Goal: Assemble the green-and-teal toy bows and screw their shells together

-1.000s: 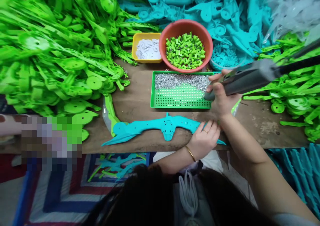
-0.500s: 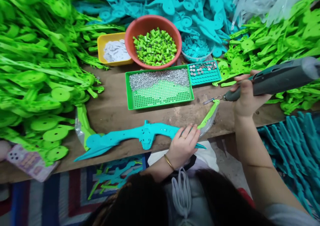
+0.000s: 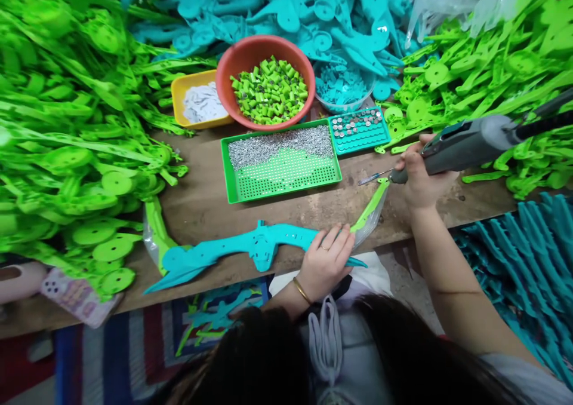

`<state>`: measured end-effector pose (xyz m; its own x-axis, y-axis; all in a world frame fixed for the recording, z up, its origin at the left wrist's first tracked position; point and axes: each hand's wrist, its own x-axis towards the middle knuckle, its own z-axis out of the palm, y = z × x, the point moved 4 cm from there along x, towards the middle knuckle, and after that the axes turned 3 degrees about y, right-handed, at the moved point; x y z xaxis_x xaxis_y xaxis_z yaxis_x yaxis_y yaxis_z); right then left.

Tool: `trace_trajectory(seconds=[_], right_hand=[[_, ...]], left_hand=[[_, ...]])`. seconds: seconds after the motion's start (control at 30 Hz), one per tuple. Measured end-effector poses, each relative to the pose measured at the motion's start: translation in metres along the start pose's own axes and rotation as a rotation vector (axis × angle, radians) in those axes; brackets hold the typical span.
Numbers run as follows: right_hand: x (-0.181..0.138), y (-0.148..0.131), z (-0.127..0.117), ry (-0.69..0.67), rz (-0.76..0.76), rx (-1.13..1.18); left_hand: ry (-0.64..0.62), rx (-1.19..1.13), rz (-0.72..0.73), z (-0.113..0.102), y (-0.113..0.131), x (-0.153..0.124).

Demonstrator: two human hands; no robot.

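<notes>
A blue plastic toy bow (image 3: 228, 244) lies across the front of the wooden table, with a green limb (image 3: 156, 226) at its left end and another green limb (image 3: 369, 206) at its right. My left hand (image 3: 326, 260) is closed over the bow's right part, near where the right limb joins. My right hand (image 3: 421, 177) grips a grey electric screwdriver (image 3: 470, 145). Its thin bit (image 3: 376, 177) points left, by the tip of the right limb. Whether the bit touches anything is unclear.
Behind the bow stands a green tray (image 3: 286, 193) of small screws, beside a blue tray (image 3: 364, 142) of small round metal pieces. A red bowl (image 3: 265, 124), a yellow tub (image 3: 179, 97) and a clear bowl (image 3: 344, 106) hold parts. Green pieces (image 3: 67, 154) pile up on both sides.
My right hand and the screwdriver have shifted a little left, and the tool's angle has altered. The whole view has moved slightly. My left hand stays on the bow.
</notes>
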<state>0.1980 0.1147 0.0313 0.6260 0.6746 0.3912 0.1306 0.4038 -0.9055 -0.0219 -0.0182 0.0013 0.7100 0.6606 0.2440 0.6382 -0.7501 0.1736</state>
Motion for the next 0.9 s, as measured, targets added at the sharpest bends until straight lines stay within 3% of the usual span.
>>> trace_trajectory(seconds=[0.23,0.37,0.57,0.77,0.9], right_hand=[[0.009,-0.016,0.016,-0.069,0.013,0.031],[-0.003,0.000,0.041,-0.154,0.047,-0.007],[0.009,0.016,0.055,0.077,-0.102,0.038],[-0.007,-0.020,0.066,-0.244,-0.015,0.011],[-0.017,-0.037,0.080,-0.257,-0.045,0.028]], left_hand=[[-0.038,-0.026,0.018,0.004,-0.002,-0.001],[-0.031,-0.030,0.033,0.005,-0.003,-0.002],[-0.046,-0.041,0.030,0.005,0.007,0.012],[-0.065,-0.072,0.036,-0.009,-0.006,0.014],[-0.067,-0.089,0.011,-0.007,-0.022,0.000]])
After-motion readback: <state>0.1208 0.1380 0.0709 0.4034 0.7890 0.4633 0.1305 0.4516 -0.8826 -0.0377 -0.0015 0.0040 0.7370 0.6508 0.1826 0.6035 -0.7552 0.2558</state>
